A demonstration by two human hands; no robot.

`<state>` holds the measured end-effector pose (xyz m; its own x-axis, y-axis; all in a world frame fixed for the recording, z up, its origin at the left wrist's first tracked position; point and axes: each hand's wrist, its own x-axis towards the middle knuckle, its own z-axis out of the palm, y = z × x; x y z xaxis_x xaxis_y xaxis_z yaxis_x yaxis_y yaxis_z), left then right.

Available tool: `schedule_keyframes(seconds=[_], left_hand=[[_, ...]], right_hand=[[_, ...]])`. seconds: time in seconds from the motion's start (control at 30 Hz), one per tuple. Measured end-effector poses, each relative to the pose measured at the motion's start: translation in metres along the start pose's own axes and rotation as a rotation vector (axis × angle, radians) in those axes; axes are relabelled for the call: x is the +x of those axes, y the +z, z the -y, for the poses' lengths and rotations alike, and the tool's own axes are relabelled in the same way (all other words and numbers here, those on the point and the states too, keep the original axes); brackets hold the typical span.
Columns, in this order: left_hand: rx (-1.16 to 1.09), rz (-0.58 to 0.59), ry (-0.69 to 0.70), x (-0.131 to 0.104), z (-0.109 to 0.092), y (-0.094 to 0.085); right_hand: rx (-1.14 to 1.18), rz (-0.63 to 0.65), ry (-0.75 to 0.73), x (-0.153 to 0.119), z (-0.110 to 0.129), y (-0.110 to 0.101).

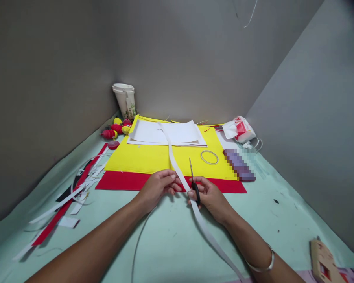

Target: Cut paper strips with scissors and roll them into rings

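My right hand (211, 198) is closed around the black handles of small scissors (196, 192), whose blades point away from me. Between its thumb and fingers it also pinches a long white strip (205, 230). This strip runs from the white sheets at the back down past the near edge of the view. Just left of the strip, my left hand (159, 186) has its fingers curled in a pinch. A thin grey-white strip (139, 237) trails from beneath that hand toward me; the exact grip is hidden by the fingers.
Yellow (153, 159) and red sheets (120, 181) lie ahead, with white sheets (165, 135) and a ring (209, 157) on top. Cut strips (59, 216) are heaped left. A paper cup (125, 100) stands behind; a tissue pack (242, 129) and phone case (324, 259) are right.
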<state>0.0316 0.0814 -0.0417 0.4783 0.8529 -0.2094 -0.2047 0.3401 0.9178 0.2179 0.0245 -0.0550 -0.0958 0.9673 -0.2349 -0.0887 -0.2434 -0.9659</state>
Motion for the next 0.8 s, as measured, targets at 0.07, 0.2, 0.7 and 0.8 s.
schedule_keyframes(seconds=[0.07, 0.2, 0.7, 0.8], left_hand=[[0.015, 0.001, 0.003, -0.0001, -0.0007, 0.0008], [0.055, -0.021, -0.001, -0.0007, -0.0026, 0.0029], [0.001, -0.028, -0.002, -0.0006, -0.0009, 0.0016], [-0.019, -0.017, 0.000, -0.0009, -0.0008, 0.0013]], right_hand=[[0.002, 0.006, 0.006, -0.0001, 0.0009, 0.0005], [-0.005, 0.010, 0.012, -0.0003, 0.0031, 0.0016], [-0.008, 0.031, 0.023, 0.0003, 0.0020, 0.0019], [-0.008, 0.027, 0.023, 0.0004, 0.0022, 0.0017]])
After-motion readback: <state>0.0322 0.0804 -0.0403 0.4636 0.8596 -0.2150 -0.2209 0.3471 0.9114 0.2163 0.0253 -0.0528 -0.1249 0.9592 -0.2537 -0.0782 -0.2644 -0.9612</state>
